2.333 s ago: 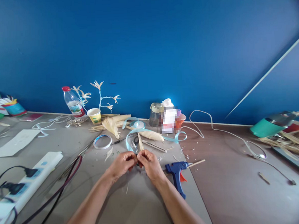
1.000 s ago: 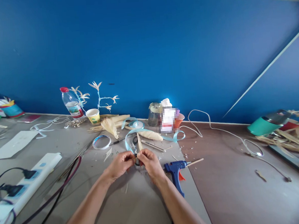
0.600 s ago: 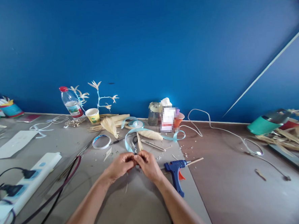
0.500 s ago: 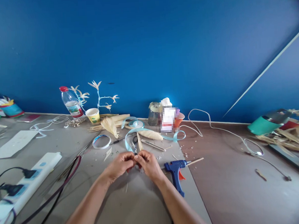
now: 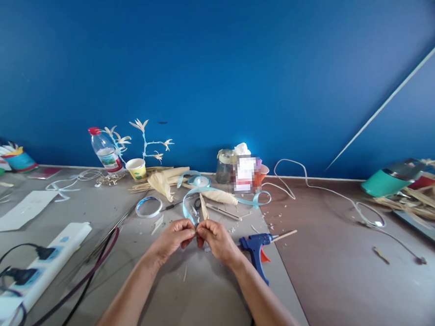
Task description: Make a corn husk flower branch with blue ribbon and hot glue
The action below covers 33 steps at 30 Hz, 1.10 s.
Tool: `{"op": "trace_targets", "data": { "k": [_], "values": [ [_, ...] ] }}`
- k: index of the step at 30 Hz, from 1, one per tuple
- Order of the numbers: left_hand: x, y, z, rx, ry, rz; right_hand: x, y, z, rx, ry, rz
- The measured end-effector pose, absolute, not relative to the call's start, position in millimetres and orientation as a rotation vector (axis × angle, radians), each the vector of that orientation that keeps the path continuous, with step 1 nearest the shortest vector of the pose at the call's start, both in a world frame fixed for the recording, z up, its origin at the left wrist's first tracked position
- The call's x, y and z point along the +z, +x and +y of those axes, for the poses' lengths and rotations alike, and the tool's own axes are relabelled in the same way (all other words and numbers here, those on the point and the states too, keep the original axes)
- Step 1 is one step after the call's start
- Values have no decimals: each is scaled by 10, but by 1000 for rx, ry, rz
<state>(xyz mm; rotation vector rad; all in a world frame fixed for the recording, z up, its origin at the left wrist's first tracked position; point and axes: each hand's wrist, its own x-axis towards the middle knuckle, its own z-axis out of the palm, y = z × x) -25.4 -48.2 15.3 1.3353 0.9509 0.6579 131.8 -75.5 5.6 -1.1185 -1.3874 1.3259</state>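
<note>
My left hand (image 5: 174, 237) and my right hand (image 5: 215, 238) meet fingertip to fingertip over the grey table (image 5: 196, 302). Both are pinched shut on a small thing between them that I cannot make out. Just beyond the fingers lie a pale dried husk leaf (image 5: 204, 208), scissors (image 5: 196, 207) and a loop of light blue ribbon (image 5: 186, 206). A blue glue gun (image 5: 257, 249) lies on the table right beside my right wrist.
A white power strip (image 5: 50, 257) with black plugs and dark cables (image 5: 87, 274) is at the left. At the back stand a water bottle (image 5: 104, 151), a yellow cup (image 5: 137, 168), a jar (image 5: 225, 166) and a tape ring (image 5: 149, 206). A white cord (image 5: 337, 195) and husks (image 5: 419, 204) lie right.
The hands stay together at the same spot; the fingers shift slightly as they work the small thing. The view moved a little.
</note>
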Motion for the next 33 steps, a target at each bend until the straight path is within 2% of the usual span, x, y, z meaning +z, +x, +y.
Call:
{"op": "trace_targets", "data": {
  "k": [9, 15, 23, 33],
  "values": [
    [112, -242, -471, 672, 1288, 963, 41, 1300, -756, 1201, -1188, -1431],
    [100, -239, -468, 660, 1194, 925, 1, 1300, -756, 949, -1175, -1530],
    [50, -238, -424, 843, 1183, 972, 18, 1326, -742, 750, -1180, -1617],
    [6, -178, -483, 648, 1363, 996, -10, 1303, -742, 700, -1178, -1669]
  ]
}}
